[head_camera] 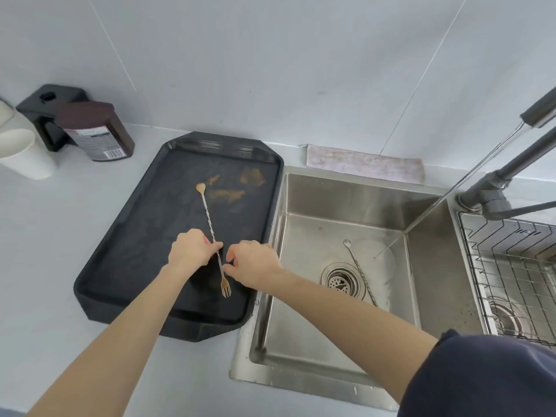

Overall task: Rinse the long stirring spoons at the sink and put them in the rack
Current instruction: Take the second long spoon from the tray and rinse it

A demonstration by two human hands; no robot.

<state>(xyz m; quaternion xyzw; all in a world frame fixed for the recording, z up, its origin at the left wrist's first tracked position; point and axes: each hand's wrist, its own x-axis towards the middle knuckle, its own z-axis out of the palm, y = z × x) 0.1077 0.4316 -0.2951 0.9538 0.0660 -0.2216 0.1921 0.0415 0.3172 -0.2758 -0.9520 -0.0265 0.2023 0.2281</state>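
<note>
A long twisted stirring spoon [207, 212], with a spoon bowl at its far end and a small fork at its near end, is held over the black tray [126, 266]. My left hand [192, 248] pinches its middle. My right hand [252, 263] touches the shaft just below with its fingertips. A second twisted spoon [358, 269] lies on the floor of the steel sink [346, 200], beside the drain [341, 279]. Water streams from the tap [493, 182] into the sink. The wire rack [511, 266] sits in the right basin.
Brown stains mark the far part of the tray. A dark bottle [99, 133] and black holder stand at the back left, with white paper cups [21, 152] beside them. A folded cloth [364, 162] lies behind the sink.
</note>
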